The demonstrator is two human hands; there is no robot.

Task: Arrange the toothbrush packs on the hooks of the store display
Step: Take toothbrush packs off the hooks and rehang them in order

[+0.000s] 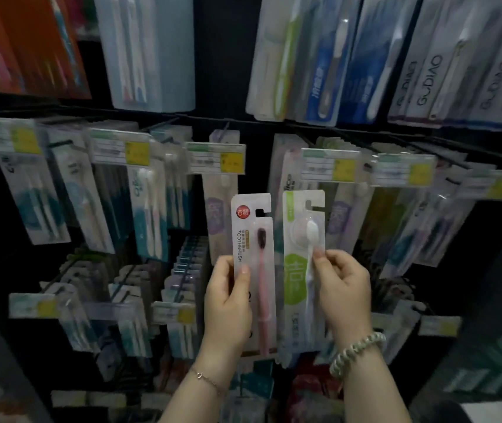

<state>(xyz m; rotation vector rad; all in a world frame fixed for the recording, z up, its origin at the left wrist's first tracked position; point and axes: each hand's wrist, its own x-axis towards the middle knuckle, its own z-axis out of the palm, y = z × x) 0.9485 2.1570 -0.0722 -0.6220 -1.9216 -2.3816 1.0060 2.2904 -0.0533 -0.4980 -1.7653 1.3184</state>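
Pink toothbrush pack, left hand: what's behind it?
Behind the white card pack with the pink toothbrush, gripped by the left hand, a hanging purple-labelled pack peeks out left. Anything directly behind is covered.

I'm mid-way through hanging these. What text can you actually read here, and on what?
"TOOTHBRUSH": pink-brush pack in the left hand.
"GUDIAO": grey packs hanging top right.
Red round logo on the pink-brush pack, green pack in the right hand, yellow price tags: too blurred to read.
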